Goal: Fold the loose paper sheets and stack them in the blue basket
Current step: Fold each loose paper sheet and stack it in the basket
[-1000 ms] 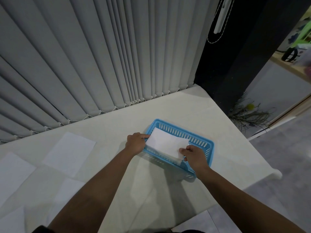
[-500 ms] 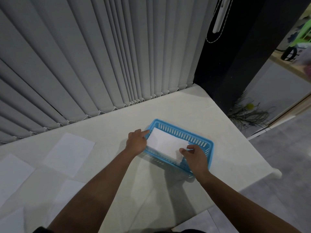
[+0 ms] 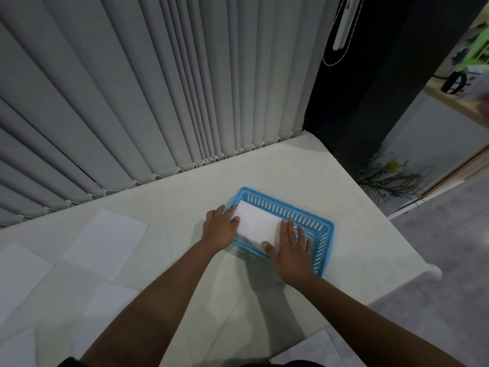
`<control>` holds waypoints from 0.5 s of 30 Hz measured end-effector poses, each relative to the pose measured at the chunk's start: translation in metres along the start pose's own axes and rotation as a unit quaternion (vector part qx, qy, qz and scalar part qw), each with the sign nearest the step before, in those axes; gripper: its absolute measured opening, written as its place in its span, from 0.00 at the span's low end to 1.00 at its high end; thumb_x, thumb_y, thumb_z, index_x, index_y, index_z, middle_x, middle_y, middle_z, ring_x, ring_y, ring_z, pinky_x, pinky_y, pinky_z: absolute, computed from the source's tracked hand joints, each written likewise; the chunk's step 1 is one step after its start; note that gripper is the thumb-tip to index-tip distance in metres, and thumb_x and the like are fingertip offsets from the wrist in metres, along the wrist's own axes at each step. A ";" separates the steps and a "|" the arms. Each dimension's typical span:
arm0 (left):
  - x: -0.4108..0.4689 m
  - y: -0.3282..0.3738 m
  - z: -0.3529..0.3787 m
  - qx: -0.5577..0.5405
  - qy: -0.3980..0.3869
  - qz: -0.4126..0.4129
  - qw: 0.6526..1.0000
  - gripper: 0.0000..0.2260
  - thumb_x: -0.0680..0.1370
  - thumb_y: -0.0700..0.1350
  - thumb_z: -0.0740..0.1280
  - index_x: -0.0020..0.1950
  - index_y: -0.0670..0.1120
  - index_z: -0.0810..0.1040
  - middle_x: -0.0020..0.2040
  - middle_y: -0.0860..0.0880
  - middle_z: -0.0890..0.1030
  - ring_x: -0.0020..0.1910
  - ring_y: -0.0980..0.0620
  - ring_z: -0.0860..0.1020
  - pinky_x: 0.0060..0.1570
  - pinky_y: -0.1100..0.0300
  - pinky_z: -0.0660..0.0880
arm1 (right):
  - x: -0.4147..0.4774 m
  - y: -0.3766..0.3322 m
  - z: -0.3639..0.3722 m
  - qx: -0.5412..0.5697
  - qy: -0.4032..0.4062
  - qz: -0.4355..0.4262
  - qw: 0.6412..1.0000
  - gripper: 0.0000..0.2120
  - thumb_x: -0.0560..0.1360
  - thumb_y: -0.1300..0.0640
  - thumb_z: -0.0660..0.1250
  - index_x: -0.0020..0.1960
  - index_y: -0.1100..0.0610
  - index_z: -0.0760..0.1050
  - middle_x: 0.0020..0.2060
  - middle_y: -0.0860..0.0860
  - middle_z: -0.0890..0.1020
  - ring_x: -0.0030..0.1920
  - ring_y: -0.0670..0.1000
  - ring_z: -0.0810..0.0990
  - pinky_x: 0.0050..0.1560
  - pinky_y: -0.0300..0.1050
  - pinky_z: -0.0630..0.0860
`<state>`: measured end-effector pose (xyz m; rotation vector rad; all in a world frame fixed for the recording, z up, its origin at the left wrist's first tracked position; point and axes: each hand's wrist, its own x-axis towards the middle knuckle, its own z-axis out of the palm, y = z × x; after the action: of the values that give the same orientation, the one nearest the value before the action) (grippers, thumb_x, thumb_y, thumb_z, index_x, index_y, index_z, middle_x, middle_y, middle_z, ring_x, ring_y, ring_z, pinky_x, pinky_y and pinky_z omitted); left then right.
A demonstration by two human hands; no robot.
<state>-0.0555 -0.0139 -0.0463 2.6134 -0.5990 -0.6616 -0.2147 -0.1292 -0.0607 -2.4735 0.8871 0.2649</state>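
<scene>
both hands, left hand [image 3: 221,229] and right hand [image 3: 291,247], fingers spread flat, partly hide folded paper [image 3: 256,225] in blue basket [image 3: 324,234].

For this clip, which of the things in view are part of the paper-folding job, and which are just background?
Part of the job:
- blue basket
- folded sheet in the basket
- loose sheets lying flat on the table
- left hand and right hand, both flat at the folded sheet's ends

Just lying about:
- vertical blinds
- dried plant on the floor

Dim indoor light, soft arm shadows on the table [image 3: 164,197], wide-angle edge bending, blurred right background
</scene>
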 end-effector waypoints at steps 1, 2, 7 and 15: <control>0.001 -0.001 0.000 -0.004 0.004 0.003 1.000 0.22 0.82 0.52 0.52 0.75 0.52 0.60 0.76 0.49 0.62 0.73 0.45 0.58 0.71 0.49 0.61 | -0.001 0.001 -0.002 0.002 0.016 -0.003 1.000 0.38 0.77 0.34 0.46 0.78 0.53 0.36 0.78 0.51 0.38 0.77 0.56 0.36 0.75 0.57 0.36; 0.001 -0.002 0.000 -0.015 0.014 0.010 1.000 0.21 0.82 0.51 0.53 0.75 0.52 0.61 0.75 0.49 0.63 0.72 0.44 0.59 0.70 0.49 0.61 | -0.003 0.003 -0.004 0.007 0.041 -0.003 0.999 0.38 0.77 0.34 0.46 0.78 0.53 0.37 0.78 0.51 0.39 0.78 0.56 0.37 0.75 0.56 0.36; 0.004 -0.005 -0.004 -0.211 0.043 -0.024 0.976 0.21 0.82 0.49 0.54 0.76 0.49 0.60 0.74 0.46 0.67 0.71 0.44 0.65 0.70 0.49 0.65 | -0.010 0.030 -0.019 0.102 0.189 0.079 0.973 0.37 0.79 0.41 0.57 0.79 0.56 0.45 0.79 0.55 0.45 0.77 0.60 0.46 0.75 0.58 0.44; 0.001 -0.007 0.006 -0.343 -0.030 -0.116 0.932 0.19 0.82 0.51 0.52 0.66 0.42 0.70 0.56 0.44 0.76 0.51 0.47 0.75 0.45 0.58 0.70 | -0.007 0.041 -0.017 0.454 0.132 0.217 0.854 0.32 0.73 0.47 0.67 0.71 0.54 0.58 0.67 0.57 0.72 0.64 0.60 0.75 0.63 0.64 0.73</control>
<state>-0.0561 -0.0102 -0.0549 2.0136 -0.0376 -0.8422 -0.2462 -0.1614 -0.0597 -1.4262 1.3005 -0.3082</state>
